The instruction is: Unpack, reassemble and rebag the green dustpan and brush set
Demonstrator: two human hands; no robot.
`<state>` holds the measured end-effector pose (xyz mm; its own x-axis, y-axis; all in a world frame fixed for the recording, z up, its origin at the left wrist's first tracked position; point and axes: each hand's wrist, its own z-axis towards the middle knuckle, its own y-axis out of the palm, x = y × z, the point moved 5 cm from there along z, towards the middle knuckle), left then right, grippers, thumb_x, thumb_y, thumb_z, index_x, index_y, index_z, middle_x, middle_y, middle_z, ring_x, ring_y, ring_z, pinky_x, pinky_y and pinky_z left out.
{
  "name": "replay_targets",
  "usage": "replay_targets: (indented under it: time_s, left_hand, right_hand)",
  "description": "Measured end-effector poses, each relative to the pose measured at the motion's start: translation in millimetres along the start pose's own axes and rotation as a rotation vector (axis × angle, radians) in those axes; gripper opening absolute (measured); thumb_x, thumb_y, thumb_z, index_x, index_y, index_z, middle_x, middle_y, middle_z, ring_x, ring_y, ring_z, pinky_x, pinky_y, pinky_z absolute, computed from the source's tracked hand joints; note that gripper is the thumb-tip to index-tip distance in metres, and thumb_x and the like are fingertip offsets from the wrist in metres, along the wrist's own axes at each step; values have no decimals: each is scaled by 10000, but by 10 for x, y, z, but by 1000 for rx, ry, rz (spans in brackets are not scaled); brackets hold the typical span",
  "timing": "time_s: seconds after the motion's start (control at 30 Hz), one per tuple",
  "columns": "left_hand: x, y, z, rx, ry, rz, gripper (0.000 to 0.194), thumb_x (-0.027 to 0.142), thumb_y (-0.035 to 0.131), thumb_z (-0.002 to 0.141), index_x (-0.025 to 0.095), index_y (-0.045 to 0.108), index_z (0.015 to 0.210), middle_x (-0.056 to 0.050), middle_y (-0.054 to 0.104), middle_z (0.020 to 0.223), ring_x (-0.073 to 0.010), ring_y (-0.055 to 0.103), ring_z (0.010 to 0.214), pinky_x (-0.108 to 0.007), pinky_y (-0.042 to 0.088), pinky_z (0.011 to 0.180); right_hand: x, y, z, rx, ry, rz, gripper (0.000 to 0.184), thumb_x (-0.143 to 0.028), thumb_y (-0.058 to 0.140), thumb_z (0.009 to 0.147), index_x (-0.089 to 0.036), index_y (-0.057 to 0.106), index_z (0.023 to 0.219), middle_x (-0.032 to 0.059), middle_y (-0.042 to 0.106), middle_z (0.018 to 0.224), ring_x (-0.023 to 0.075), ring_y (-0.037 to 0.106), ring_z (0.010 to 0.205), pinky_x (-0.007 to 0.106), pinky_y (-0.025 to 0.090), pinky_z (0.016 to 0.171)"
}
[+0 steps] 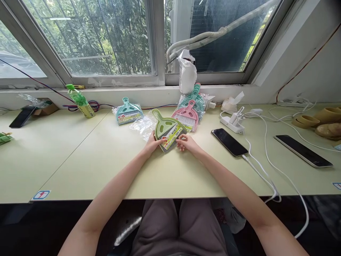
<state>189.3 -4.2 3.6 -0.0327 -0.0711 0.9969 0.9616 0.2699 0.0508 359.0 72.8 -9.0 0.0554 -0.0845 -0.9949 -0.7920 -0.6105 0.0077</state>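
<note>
A green mini dustpan-and-brush set (167, 128) with a paper label lies on the pale green table (106, 160) in front of me. My left hand (153, 143) grips its left lower corner, fingers curled on the edge. My right hand (186, 143) pinches its right lower corner at the label. An empty clear plastic wrapper (144, 126) lies just left of it. A pink set (187, 116) in plastic rests right behind, on a stack of teal sets (195, 96). Another wrapped teal set (128, 111) lies further left.
A phone on a charging cable (229, 142) lies to the right, beside a white power strip (232, 122) and loose white cables. Another dark phone (303, 150) is far right. A green bottle (80, 100) and a black phone (22, 116) sit at back left. A white bag (187, 73) stands on the windowsill.
</note>
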Motion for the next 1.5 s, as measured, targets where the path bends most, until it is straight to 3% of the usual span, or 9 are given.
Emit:
replay_targets:
  time_s: [0.27, 0.4, 0.5, 0.57, 0.77, 0.97, 1.5]
  left_hand:
    - [96, -34, 24, 36, 163, -7, 670, 362, 839, 548, 183, 563, 1132, -93, 657, 1159, -293, 606, 1088, -428, 496, 935]
    - [92, -79, 43, 35, 167, -15, 674, 359, 846, 547, 164, 583, 1136, -106, 677, 1110, -300, 611, 1068, -452, 490, 924]
    - [103, -85, 33, 18, 148, -9, 654, 341, 842, 563, 163, 595, 1142, -116, 668, 1138, -300, 604, 1083, -454, 483, 935]
    - [120, -81, 19, 21, 140, -3, 639, 337, 842, 566, 161, 603, 1131, -119, 665, 1147, -300, 603, 1085, -456, 481, 941]
    - [168, -28, -20, 9, 128, 22, 732, 332, 846, 553, 185, 565, 1212, -107, 671, 1134, -296, 612, 1075, -460, 486, 940]
    - [159, -36, -28, 32, 93, 12, 678, 345, 825, 592, 184, 572, 1200, -108, 669, 1146, -288, 621, 1065, -441, 489, 932]
    - [90, -66, -17, 29, -20, -43, 626, 359, 793, 615, 170, 575, 1171, -118, 685, 1113, -300, 662, 973, -418, 535, 819]
  right_hand:
    - [83, -7, 34, -9, 182, -56, 464, -514, 592, 847, -121, 612, 601, 115, 669, 553, 153, 627, 414, 228, 536, 412]
    - [-1, 38, -36, -23, 147, -11, 369, -475, 602, 855, -110, 650, 821, 122, 717, 699, 169, 680, 538, 252, 579, 511]
    - [-130, 122, -103, -66, 2, 115, 347, -423, 637, 841, -172, 604, 1078, 104, 720, 1009, 174, 712, 751, 264, 599, 608]
    - [-169, 156, -128, -68, -44, 156, 343, -403, 612, 860, -209, 572, 1140, 81, 684, 1130, 166, 705, 825, 258, 598, 628]
    - [-108, 93, -102, 85, 20, 166, 151, -291, 621, 856, -162, 629, 934, 86, 723, 957, 134, 688, 679, 249, 591, 627]
    - [-122, 105, -111, 20, 26, 189, 120, -246, 606, 862, -158, 637, 938, 73, 737, 885, 148, 707, 682, 258, 592, 648]
    - [-70, 99, -89, -24, 22, 180, 172, -295, 609, 859, -168, 623, 974, 86, 728, 984, 165, 721, 702, 259, 586, 639]
